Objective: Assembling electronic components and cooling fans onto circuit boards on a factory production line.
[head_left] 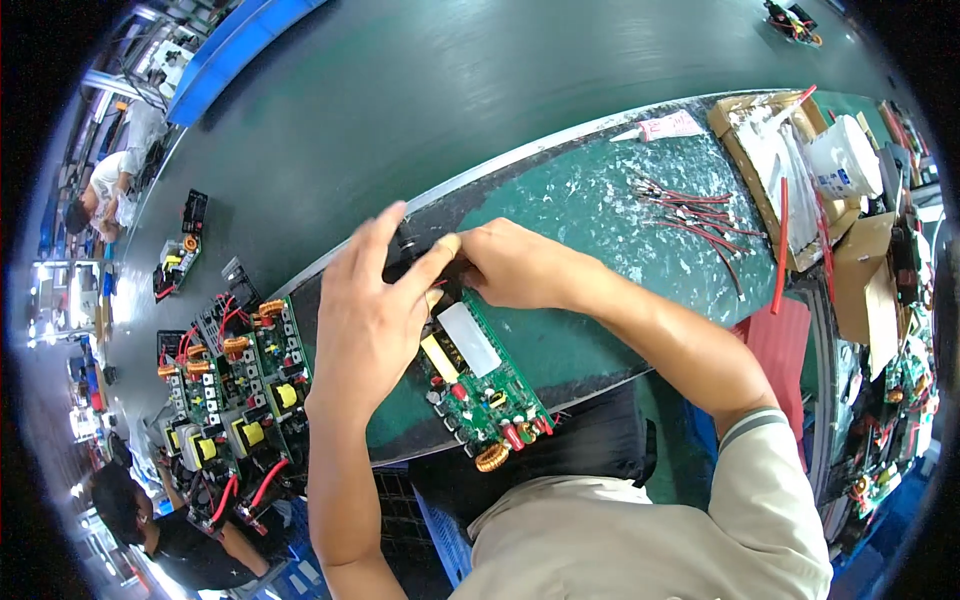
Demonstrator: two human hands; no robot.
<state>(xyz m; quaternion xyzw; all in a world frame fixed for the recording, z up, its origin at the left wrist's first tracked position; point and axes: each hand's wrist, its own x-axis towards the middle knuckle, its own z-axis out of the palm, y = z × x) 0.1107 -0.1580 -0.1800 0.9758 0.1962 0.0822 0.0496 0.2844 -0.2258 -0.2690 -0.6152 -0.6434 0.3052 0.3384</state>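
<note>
While the left hand reaches over the far end of a green circuit board with its fingers spread apart, the right hand meets it there, fingers curled inward; I cannot tell what, if anything, either one pinches. The board lies on the green workbench in front of the person, a copper coil at its near end, by the bench edge. More populated boards stand to the left; red-and-black wires lie to the right, near a cardboard box.
</note>
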